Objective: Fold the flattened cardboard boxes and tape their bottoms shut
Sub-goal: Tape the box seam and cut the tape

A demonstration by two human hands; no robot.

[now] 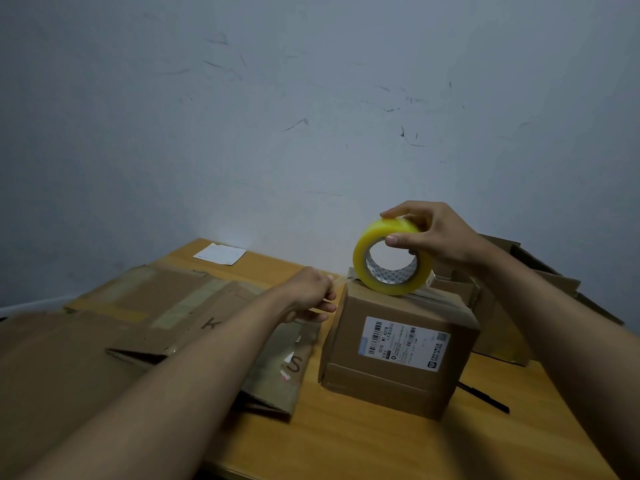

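Left hand [308, 294] pinches the tape end left of box [398, 344]; right hand [433, 237] grips tape roll [393, 258] on top.

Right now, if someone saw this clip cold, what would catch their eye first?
The yellow tape roll stands out: the right hand grips it on edge atop the folded cardboard box at centre right of the wooden table. That box bears a white shipping label on its near face. To its left, the left hand reaches over the flattened cardboard.
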